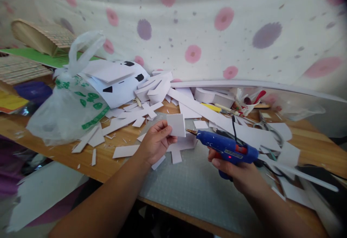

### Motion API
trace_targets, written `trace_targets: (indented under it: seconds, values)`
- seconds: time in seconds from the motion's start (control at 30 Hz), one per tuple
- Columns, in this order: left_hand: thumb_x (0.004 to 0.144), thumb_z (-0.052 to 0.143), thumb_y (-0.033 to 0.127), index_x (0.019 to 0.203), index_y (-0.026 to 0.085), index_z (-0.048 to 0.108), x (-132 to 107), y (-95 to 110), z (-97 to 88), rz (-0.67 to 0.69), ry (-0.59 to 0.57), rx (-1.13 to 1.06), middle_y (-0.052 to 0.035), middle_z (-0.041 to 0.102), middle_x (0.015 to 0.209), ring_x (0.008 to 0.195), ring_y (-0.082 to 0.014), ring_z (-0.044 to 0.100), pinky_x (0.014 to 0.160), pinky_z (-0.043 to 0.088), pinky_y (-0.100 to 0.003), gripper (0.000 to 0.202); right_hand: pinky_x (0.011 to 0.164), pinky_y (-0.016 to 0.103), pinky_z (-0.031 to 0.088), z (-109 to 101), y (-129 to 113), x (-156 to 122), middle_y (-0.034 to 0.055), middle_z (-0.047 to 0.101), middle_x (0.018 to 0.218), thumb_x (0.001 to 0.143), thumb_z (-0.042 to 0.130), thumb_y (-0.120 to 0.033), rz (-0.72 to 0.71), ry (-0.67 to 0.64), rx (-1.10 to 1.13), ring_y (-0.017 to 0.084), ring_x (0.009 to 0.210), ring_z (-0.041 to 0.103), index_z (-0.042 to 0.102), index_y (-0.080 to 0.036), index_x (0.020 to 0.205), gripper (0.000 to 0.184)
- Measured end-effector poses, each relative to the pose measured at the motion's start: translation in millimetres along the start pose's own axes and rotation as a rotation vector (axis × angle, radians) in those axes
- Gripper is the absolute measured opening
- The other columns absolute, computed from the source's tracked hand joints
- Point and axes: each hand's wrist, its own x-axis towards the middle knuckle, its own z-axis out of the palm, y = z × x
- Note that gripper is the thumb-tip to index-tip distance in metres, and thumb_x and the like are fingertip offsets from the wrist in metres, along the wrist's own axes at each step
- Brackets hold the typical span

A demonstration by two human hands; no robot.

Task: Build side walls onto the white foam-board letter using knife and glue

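My left hand (158, 140) pinches a small square of white foam board (176, 124) between thumb and fingers, held up above the table. In my right hand (230, 169) is a blue hot glue gun (225, 144), its red light lit. The gun's metal nozzle (192, 132) points left at the right edge of the square, very near it; whether they touch I cannot tell. Behind and below the square, other white board pieces (176, 156) lie on a grey cutting mat (189, 191).
White board offcuts (121, 122) litter the wooden table (104, 165). A tied plastic bag (65, 111) stands at left. Scissors (271, 127), a yellow cutter (211, 107) and a small cup (245, 104) with a red-handled item are at right. A spotted curtain (176, 24) hangs behind.
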Motion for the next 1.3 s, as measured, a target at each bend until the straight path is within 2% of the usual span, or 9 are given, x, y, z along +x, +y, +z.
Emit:
trace_targets:
  seconds: [0.2,0.47,0.83,1.1,1.3]
  values:
    - [0.068,0.080,0.021,0.075,0.014,0.060,-0.2,0.0,0.1,-0.010,-0.001,-0.005,0.0026,0.062,0.065,0.055,-0.0080,0.061,0.054,0.051,-0.017,0.022,0.053,0.025,0.043,1.2,-2.6,0.8,0.0011,0.058,0.065,0.075,0.071,-0.041,0.012,-0.017,-0.018,0.013,0.058,0.049,0.067,-0.020,0.075,0.022]
    - [0.071,0.077,0.020,0.077,0.014,0.060,-0.2,0.8,0.3,0.003,-0.016,-0.010,0.0016,0.064,0.068,0.057,-0.0076,0.060,0.055,0.051,-0.017,0.018,0.052,0.024,0.042,-0.5,-1.2,1.6,0.0009,0.057,0.065,0.074,0.072,-0.040,0.023,-0.021,-0.035,0.013,0.059,0.049,0.066,-0.019,0.072,0.022]
    - [0.071,0.077,0.018,0.078,0.014,0.061,1.4,0.5,-1.3,0.023,-0.003,-0.036,0.0013,0.065,0.070,0.059,-0.0076,0.061,0.055,0.053,-0.017,0.018,0.053,0.024,0.040,5.4,-5.6,-1.2,-0.0005,0.053,0.063,0.073,0.071,-0.035,0.021,0.028,-0.027,0.012,0.058,0.046,0.062,-0.020,0.067,0.019]
    - [0.070,0.079,0.020,0.079,0.014,0.062,1.8,2.3,-0.8,0.040,-0.010,-0.031,0.0009,0.067,0.071,0.058,-0.0072,0.061,0.055,0.053,-0.016,0.020,0.054,0.026,0.041,3.5,-2.3,-0.2,-0.0001,0.055,0.065,0.072,0.072,-0.037,0.041,0.003,-0.047,0.014,0.060,0.048,0.063,-0.020,0.070,0.020]
    - [0.070,0.078,0.019,0.077,0.015,0.061,1.2,2.4,-0.4,0.055,-0.003,-0.035,0.0015,0.066,0.068,0.057,-0.0076,0.061,0.055,0.053,-0.017,0.018,0.054,0.024,0.041,6.3,-6.2,-2.3,-0.0011,0.054,0.064,0.073,0.071,-0.033,0.019,0.055,-0.072,0.012,0.059,0.047,0.061,-0.020,0.069,0.017]
